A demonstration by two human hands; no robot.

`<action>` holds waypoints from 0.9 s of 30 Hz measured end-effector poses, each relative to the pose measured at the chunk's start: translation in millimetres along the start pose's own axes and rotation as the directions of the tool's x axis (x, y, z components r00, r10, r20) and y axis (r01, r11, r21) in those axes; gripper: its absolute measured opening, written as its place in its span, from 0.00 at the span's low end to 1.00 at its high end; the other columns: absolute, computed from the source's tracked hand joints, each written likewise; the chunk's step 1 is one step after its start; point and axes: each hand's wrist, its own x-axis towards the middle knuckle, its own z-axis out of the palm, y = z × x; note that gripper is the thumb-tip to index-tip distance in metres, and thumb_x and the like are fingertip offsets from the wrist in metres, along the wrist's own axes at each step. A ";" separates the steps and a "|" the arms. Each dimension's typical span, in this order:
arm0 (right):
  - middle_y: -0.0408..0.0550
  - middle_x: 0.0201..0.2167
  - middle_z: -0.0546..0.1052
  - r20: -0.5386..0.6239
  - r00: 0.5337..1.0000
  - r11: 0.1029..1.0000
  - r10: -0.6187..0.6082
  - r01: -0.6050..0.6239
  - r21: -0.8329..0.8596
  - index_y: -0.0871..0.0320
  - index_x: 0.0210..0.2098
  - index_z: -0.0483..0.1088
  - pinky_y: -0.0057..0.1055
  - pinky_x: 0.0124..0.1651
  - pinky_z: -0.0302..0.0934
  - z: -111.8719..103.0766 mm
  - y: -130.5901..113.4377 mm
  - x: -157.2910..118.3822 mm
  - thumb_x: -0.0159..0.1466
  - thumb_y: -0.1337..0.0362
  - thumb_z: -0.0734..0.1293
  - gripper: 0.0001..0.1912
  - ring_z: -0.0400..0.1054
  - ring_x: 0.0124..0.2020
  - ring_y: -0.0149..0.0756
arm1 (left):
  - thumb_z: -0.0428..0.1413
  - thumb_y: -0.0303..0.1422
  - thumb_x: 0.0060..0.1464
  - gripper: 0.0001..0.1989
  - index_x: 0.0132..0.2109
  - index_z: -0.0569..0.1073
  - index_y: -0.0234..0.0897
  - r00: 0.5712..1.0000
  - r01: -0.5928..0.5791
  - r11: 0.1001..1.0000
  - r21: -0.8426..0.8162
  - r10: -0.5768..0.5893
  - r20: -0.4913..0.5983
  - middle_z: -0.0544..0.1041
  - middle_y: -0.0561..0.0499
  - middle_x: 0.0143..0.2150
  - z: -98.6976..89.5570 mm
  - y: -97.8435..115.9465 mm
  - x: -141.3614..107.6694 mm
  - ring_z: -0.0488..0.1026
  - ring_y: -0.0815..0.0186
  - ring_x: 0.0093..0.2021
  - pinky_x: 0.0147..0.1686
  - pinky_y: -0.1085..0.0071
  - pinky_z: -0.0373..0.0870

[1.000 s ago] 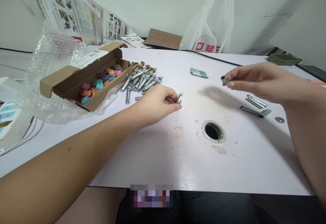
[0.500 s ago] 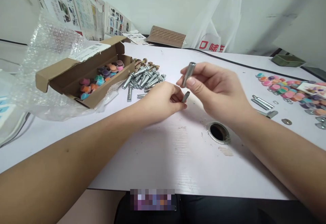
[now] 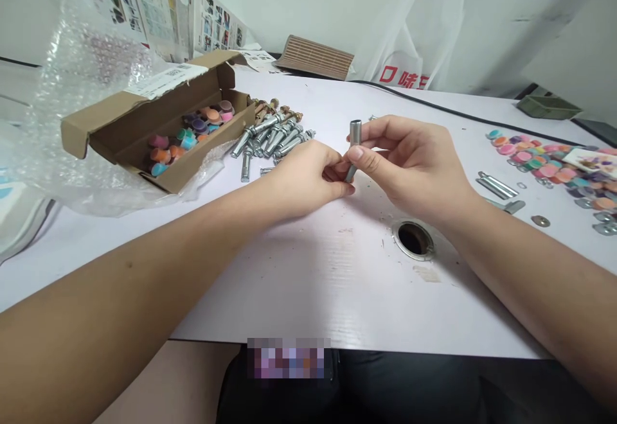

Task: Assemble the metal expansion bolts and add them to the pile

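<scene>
On the far left I see bubble wrap (image 3: 41, 135) bunched behind a cardboard box (image 3: 216, 141), its lid raised and small coloured pots (image 3: 176, 152) inside. Just right of the box lies a heap of bolts (image 3: 274, 140) on the table (image 3: 289, 289). Next, I have the left hand (image 3: 311, 170) with fingertips pinched around a metal piece (image 3: 350, 174), mostly hidden. Directly above it stands a metal tube (image 3: 355, 132), nearly upright, gripped between thumb and fingers of the right hand (image 3: 409, 160). I can't tell whether the piece sits inside the tube or only meets its lower end. Further right lie loose tubes (image 3: 498, 185), a washer (image 3: 540, 221) and a spread of more pots (image 3: 544, 162).

I judge the step in hand as joining tube and piece. The next move, to my mind, calls for a steady left pinch, the two kept in line and gentle pressure from the right.
</scene>
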 end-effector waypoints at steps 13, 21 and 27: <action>0.47 0.40 0.79 0.026 0.997 0.997 0.079 -0.079 0.013 0.56 0.41 0.73 0.34 0.45 0.78 0.5 -7.6 -11.3 0.63 0.55 0.80 0.17 0.77 0.41 0.36 | 0.64 0.31 0.55 0.04 0.34 0.79 0.35 0.998 0.054 0.993 -0.101 -0.052 0.021 0.80 0.55 0.30 1.0 -1.1 -0.4 0.74 0.68 0.33 0.36 0.67 0.66; 0.46 0.40 0.81 0.037 0.996 0.997 0.077 -0.078 0.026 0.57 0.40 0.74 0.33 0.51 0.78 0.2 -14.8 -13.8 0.63 0.69 0.76 0.09 0.79 0.43 0.35 | 0.62 0.28 0.55 0.04 0.31 0.77 0.36 1.000 0.018 0.998 -0.063 -0.017 0.015 0.77 0.56 0.28 0.6 -1.9 -1.3 0.72 0.70 0.32 0.35 0.69 0.65; 0.47 0.40 0.81 0.130 0.986 0.985 0.105 -0.085 -0.149 0.57 0.38 0.74 0.39 0.50 0.76 -9.7 -13.0 -9.9 0.64 0.61 0.76 0.09 0.79 0.43 0.39 | 0.62 0.33 0.55 0.05 0.35 0.82 0.36 0.997 0.080 0.997 -0.017 -0.080 -0.009 0.80 0.53 0.31 2.7 -0.8 -1.8 0.72 0.67 0.33 0.36 0.66 0.65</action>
